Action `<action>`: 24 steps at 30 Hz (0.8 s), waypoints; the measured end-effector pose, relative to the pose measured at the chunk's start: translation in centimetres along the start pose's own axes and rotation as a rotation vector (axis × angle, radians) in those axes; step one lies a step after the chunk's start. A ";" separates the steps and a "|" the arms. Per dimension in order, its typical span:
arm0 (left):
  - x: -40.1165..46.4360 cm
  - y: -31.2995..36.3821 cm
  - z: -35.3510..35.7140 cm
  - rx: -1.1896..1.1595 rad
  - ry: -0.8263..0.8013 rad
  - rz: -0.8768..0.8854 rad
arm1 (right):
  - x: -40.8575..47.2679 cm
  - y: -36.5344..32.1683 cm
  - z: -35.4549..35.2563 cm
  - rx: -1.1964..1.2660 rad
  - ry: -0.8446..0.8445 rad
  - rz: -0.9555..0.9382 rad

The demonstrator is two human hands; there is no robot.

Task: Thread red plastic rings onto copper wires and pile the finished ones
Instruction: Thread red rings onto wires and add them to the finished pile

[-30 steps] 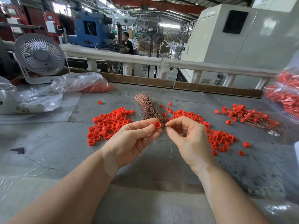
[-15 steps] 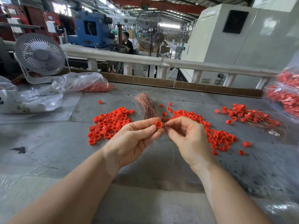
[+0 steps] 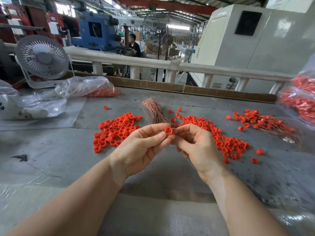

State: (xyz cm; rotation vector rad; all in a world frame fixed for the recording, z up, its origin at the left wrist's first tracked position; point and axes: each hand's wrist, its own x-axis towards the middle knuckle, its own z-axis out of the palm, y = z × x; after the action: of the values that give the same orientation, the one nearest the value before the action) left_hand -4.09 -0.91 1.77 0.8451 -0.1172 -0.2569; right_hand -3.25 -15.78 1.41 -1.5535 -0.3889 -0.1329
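Note:
My left hand (image 3: 143,147) pinches a red plastic ring (image 3: 168,130) between thumb and forefinger, above the grey table. My right hand (image 3: 197,147) meets it from the right, fingers curled, pinching a thin copper wire (image 3: 190,163) that trails down past the palm. A bundle of copper wires (image 3: 154,110) lies just behind the hands. Loose red rings lie in a heap on the left (image 3: 115,129) and another on the right (image 3: 226,142). Finished rings on wires are piled at the far right (image 3: 265,121).
A white desk fan (image 3: 42,59) and a clear plastic bag of red rings (image 3: 88,88) stand at the back left. Another bag of red parts (image 3: 301,101) hangs at the right edge. A wooden strip (image 3: 187,89) borders the table's far side.
My two hands have drawn closer together, and the right fingertips now touch the ring held by the left hand.

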 end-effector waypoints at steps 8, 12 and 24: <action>0.1 -0.1 0.0 0.001 0.014 0.015 | -0.1 0.1 0.0 -0.047 -0.018 0.073; 0.2 -0.2 -0.2 0.008 0.045 0.015 | 0.0 0.4 0.0 -0.091 -0.038 0.062; 0.9 -0.6 -0.8 0.025 0.273 0.029 | 0.9 1.7 -2.7 -0.925 0.497 0.056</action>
State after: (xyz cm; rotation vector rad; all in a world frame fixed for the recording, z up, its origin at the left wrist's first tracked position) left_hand -3.19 -0.94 0.78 0.8952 0.1224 -0.1111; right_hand -1.40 -18.29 0.20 -2.3438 0.1539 -0.7166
